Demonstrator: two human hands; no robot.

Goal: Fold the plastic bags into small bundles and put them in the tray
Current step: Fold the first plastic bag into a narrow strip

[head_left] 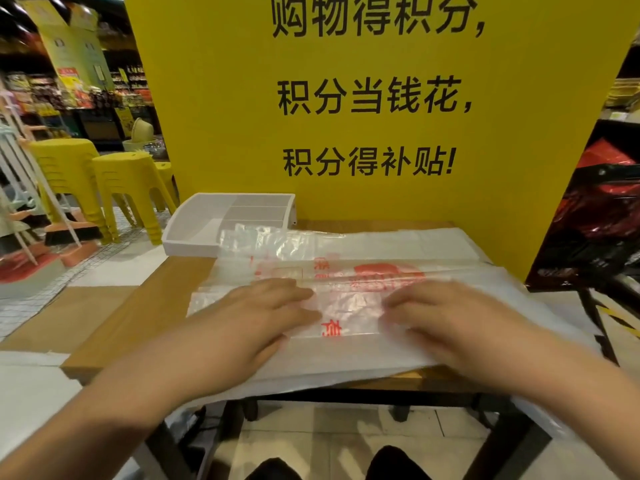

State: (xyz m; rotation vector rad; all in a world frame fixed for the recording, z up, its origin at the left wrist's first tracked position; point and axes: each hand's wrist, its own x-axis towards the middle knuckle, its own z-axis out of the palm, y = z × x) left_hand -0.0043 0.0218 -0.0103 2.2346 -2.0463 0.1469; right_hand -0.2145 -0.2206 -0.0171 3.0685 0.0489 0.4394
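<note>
A clear plastic bag [349,308] with red print lies flat on a stack of white plastic bags [398,249] on the wooden table. My left hand [256,320] presses flat on the bag's left part, fingers straight. My right hand [450,317] presses flat on its right part, fingers pointing left. A white tray [188,233] with several compartments stands at the table's far left corner, and the bag's far left end overlaps its front rim.
A yellow sign board [381,98] with black characters stands right behind the table. Yellow stools [128,188] and brooms are on the floor to the left. Dark red packaged goods [595,220] hang at the right. The bare wooden table top [149,306] shows at the left.
</note>
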